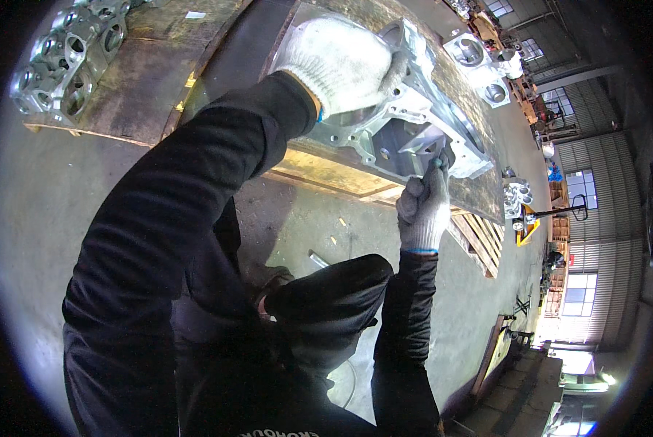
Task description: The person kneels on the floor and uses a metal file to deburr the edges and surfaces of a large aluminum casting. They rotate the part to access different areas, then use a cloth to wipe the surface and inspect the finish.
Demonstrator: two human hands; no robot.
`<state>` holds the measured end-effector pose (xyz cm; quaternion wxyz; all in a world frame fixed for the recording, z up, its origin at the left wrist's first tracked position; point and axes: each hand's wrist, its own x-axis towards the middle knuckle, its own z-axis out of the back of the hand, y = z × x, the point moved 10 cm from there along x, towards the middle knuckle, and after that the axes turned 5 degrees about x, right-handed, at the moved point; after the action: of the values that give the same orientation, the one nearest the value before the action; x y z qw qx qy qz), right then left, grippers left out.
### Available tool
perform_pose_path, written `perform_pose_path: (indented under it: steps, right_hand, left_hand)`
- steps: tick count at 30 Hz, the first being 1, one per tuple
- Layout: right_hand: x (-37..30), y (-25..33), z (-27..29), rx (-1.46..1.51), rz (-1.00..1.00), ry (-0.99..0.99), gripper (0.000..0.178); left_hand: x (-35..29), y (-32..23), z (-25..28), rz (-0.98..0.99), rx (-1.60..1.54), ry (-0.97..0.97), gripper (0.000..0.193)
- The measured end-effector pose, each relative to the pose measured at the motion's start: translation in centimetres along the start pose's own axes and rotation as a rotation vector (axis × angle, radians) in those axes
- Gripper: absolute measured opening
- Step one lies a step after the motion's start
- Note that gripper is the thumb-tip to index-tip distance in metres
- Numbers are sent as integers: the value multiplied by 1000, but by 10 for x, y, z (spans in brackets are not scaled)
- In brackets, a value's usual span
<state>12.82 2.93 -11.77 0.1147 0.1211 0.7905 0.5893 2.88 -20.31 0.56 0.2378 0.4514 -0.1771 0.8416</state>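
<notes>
A silvery metal casting (463, 137), a housing with a large opening and bolt holes along its flange, rests tilted on a wooden pallet top. My left hand (337, 62), in a white knit glove, lies over its upper left side with the fingers curled on the metal. Most of those fingers are hidden behind the back of the hand. At the near lower edge of the opening is my gloved right hand (425, 207). Its fingers are closed and the grey fingertips reach into the opening; what they pinch, if anything, is too dark to make out.
Several similar castings (75, 62) stand on another wooden board (141, 73) at the far left. More castings (479, 65) sit beyond the pallet on the right. A yellow pallet jack (528, 229) stands farther right. A short metal tube (318, 259) lies on the floor near my knee.
</notes>
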Motion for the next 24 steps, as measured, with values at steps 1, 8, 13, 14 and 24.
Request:
perform_pose_path:
  steps: [1, 8, 13, 14, 24]
  right_hand:
    - [-1, 6, 4, -262, 68, -52, 36]
    - [-2, 13, 9, -1072, 558, -8, 54]
    - [-18, 21, 6, -986, 790, 51, 57]
    - [-15, 23, 11, -811, 713, -3, 56]
    - [-30, 0, -1, -181, -79, -211, 56]
  left_hand:
    - [1, 0, -1, 10, 33, 40, 59]
    - [0, 2, -14, 44, -22, 251, 50]
    - [-2, 2, -6, 10, -5, 76, 56]
    - [-4, 2, -9, 10, 42, 109, 55]
    - [-1, 2, -14, 16, -40, 148, 49]
